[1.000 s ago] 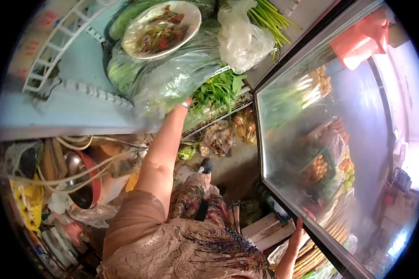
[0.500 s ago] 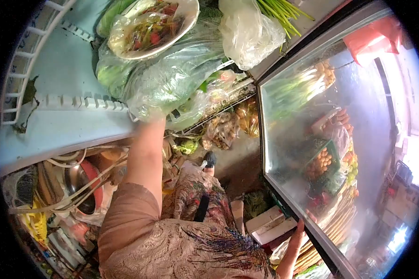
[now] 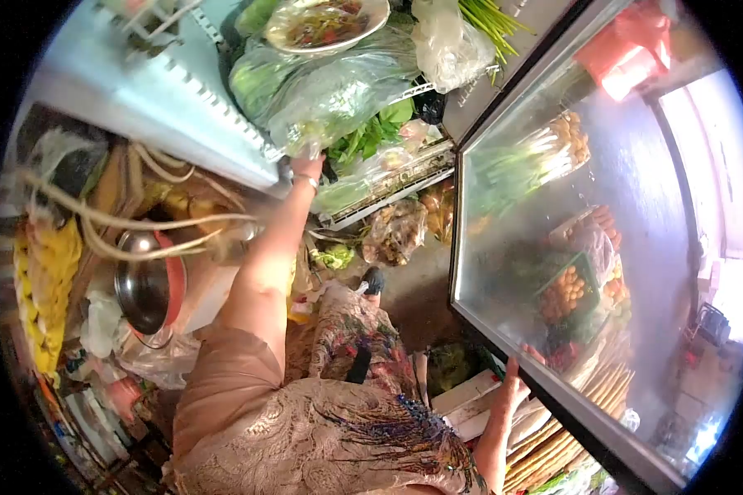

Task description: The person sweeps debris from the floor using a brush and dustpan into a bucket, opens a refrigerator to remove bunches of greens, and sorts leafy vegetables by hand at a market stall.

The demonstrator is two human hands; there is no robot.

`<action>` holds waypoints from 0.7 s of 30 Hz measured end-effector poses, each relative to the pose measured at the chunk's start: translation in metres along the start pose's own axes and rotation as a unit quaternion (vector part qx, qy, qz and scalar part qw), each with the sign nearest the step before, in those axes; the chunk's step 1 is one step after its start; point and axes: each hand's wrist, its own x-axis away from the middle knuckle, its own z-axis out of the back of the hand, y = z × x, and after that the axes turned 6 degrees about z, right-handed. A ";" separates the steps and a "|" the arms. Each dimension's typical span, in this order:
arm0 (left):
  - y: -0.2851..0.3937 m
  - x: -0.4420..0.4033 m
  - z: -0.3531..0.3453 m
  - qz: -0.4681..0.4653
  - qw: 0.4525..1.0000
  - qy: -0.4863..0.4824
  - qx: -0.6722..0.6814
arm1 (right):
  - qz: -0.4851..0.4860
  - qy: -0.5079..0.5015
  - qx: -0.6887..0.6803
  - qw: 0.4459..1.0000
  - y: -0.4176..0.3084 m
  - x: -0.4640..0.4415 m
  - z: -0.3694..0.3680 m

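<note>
My left hand [image 3: 307, 165] reaches to the fridge shelf, its fingers closed at the near end of a clear plastic bag [image 3: 338, 95]. The bag partly hides the fingertips. Green vegetables show through the plastic, and a white bowl of cooked food [image 3: 326, 25] under clear wrap rests on top. Just below the bag lie loose green leaves [image 3: 376, 136]. My right hand [image 3: 516, 379] is wrapped round the edge of the open glass door [image 3: 491, 330], with its fingertips at the glass.
A whitish bag [image 3: 450, 45] and green stalks [image 3: 491, 25] sit at the shelf's far end. Bagged produce [image 3: 395, 231] is on the floor beneath. To the left are a metal pan [image 3: 140, 280] and a pale looped cord [image 3: 140, 247]. Through the fogged door show several vegetables and a green basket [image 3: 570, 293].
My left hand has come nearer and into clearer sight at the bag's end. More green leaves show under the bag. My right hand stays on the door edge. The view has shifted.
</note>
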 end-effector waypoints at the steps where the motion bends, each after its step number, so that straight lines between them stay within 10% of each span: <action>1: 0.013 0.044 0.007 0.058 0.978 -0.013 0.198 | 0.016 0.002 -0.017 1.000 0.008 0.004 -0.002; 3: -0.004 0.096 -0.003 -0.051 0.975 0.060 0.207 | -0.007 0.007 -0.079 0.997 0.006 0.016 -0.010; 7: -0.066 0.202 -0.007 -0.197 0.947 -0.238 0.088 | -0.023 -0.075 -0.149 0.986 -0.012 0.042 -0.031; 10: -0.062 0.320 0.021 -0.096 0.907 -0.410 0.017 | -0.071 -0.191 -0.170 0.964 -0.031 0.066 -0.042; 12: -0.055 0.368 0.040 -0.311 0.842 -0.440 -0.018 | -0.028 -0.276 -0.190 0.942 -0.031 0.080 -0.051; 15: -0.039 0.410 0.061 -0.189 0.819 -0.541 0.029 | -0.032 -0.431 -0.153 0.889 -0.034 0.081 -0.064; 21: -0.014 0.371 0.079 -0.222 0.920 -0.316 0.074 | 0.014 -0.491 -0.179 0.853 -0.030 0.110 -0.075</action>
